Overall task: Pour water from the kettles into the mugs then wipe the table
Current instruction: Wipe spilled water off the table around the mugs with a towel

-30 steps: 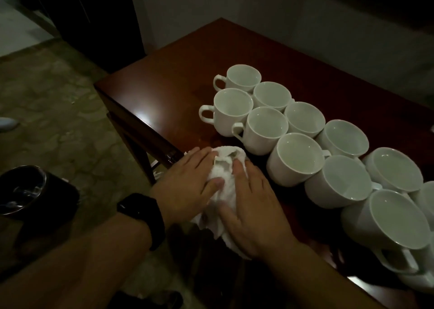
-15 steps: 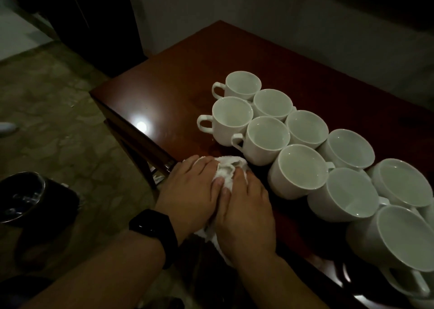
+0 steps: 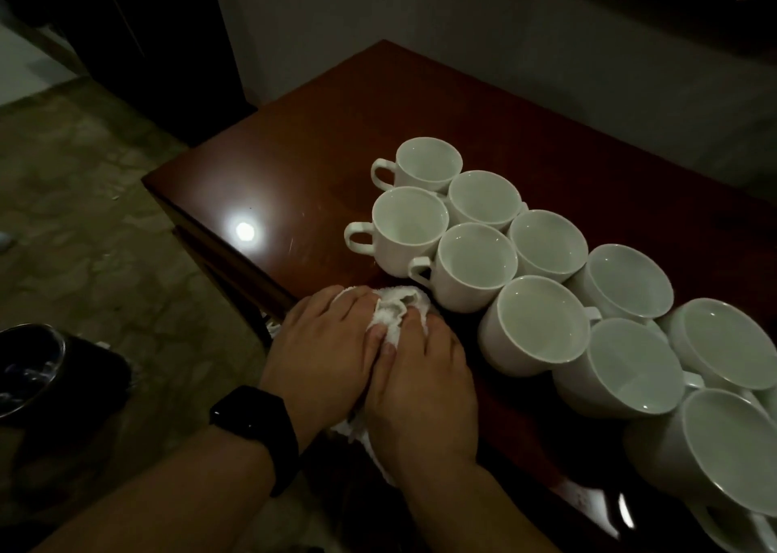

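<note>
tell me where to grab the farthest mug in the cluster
Take the farthest mug by its handle, coming from the left over bare table: the loop juts that way, and neighbouring mugs crowd its right and near sides.

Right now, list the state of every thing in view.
table: glossy, reflecting a light.
white cloth: bunched, lying at the table's near edge.
left hand: flat, fingers pressing the white cloth.
right hand: flat, fingers pressing the white cloth.
mugs: upright, packed together; fill unclear.
black watch: strapped on left wrist.
</note>
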The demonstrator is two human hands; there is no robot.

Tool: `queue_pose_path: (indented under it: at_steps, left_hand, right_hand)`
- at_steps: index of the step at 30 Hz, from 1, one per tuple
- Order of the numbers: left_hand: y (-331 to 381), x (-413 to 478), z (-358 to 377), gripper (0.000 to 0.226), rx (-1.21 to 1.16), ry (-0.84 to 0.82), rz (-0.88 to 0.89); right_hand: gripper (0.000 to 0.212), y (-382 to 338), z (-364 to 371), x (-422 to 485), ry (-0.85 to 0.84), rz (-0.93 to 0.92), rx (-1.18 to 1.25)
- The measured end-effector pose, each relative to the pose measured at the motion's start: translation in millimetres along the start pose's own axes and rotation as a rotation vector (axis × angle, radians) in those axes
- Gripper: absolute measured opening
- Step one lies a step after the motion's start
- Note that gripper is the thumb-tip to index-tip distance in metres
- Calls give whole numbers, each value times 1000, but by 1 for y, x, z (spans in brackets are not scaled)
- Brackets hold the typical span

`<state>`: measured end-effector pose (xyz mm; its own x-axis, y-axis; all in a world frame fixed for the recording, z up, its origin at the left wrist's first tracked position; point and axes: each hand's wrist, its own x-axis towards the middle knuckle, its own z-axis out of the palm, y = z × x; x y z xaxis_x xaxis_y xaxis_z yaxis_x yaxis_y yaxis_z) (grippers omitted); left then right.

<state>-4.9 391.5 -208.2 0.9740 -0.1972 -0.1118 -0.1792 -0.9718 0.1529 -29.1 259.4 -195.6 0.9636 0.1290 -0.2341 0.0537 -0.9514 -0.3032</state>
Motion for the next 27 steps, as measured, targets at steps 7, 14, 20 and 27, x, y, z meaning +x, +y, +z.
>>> queue_pose_path:
  at_steps: [7,14,20,27]
  left_hand:
    - [-5,6,-5,84,-30,50,35]
    - [-8,10,-7,87,-31,62,33]
    - [-13,15,-7,88,8,48,56]
    - [-16,18,-8,69,-48,118,103]
  right_hand:
    - [67,-8,2,7,39,31,12]
    - [65,-11,0,12,40,31,14]
    - [60,-15,1,14,65,52,29]
    - [55,-20,3,16,141,77,53]
